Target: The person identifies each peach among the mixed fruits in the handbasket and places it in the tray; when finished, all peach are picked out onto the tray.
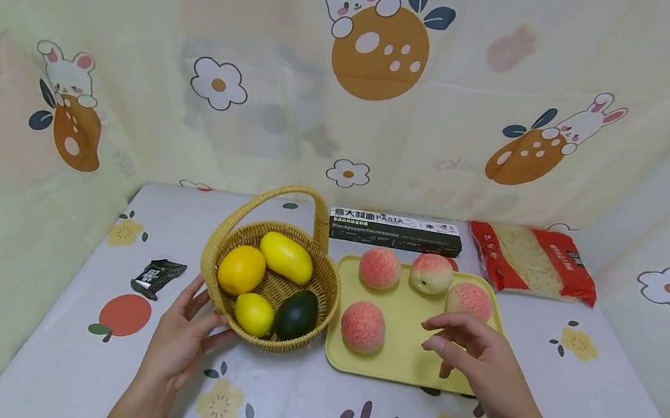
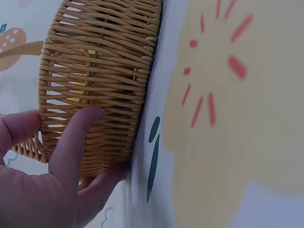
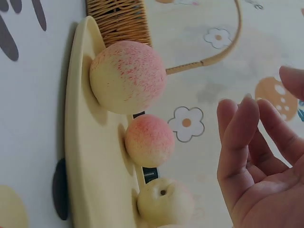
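A wicker basket [image 1: 329, 306] with a tall handle holds an orange [image 1: 242, 270], a yellow mango [image 1: 286, 257], a lemon [image 1: 254, 315] and a dark green avocado [image 1: 297, 314]. My left hand [image 1: 184, 333] grips its left side; in the left wrist view the thumb [image 2: 71, 142] lies against the weave, with other fingers round the rim and low by the base. Over the right part of a yellow tray [image 1: 398, 356] hovers my right hand [image 1: 474, 355], fingers loosely bent and holding nothing. Several peaches [image 1: 363, 327] sit on the tray, one partly behind that hand.
Behind the tray lies a black-and-white pasta box [image 1: 395, 232], with a red bag of noodles [image 1: 532, 262] to its right. A small black packet [image 1: 158, 278] is left of the basket. A patterned cloth [image 1: 281, 139] hangs behind the table.
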Demonstrator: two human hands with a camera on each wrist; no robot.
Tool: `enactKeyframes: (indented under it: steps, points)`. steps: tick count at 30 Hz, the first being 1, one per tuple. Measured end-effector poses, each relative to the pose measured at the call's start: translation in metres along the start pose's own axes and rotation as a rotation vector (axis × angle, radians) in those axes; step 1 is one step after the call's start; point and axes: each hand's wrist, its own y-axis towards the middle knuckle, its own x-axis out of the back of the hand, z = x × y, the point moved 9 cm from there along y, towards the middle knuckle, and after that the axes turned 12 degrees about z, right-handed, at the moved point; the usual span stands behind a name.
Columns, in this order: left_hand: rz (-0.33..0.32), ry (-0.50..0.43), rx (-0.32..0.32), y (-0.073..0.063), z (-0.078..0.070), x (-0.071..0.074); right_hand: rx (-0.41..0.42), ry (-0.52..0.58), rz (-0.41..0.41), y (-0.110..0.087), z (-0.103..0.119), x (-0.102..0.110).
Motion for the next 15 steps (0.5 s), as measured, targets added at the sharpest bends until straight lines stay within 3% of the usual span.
enactKeyframes:
  steps: [5,9,12,15]
  points:
    - [-0.013,0.004,-0.014,-0.004,-0.004,0.001,-0.056,0.046,-0.102,-0.012,-0.009,0.007]
    - [-0.058,0.023,-0.013,-0.015,-0.011,0.002,-0.113,0.165,-0.176,-0.019,-0.017,0.012]
    - [-0.135,0.057,-0.023,-0.028,-0.020,0.007,-0.115,0.261,-0.215,-0.023,-0.017,0.012]
    - [-0.274,0.129,-0.072,-0.043,-0.033,0.011,-0.092,0.285,-0.265,-0.025,-0.011,0.009]
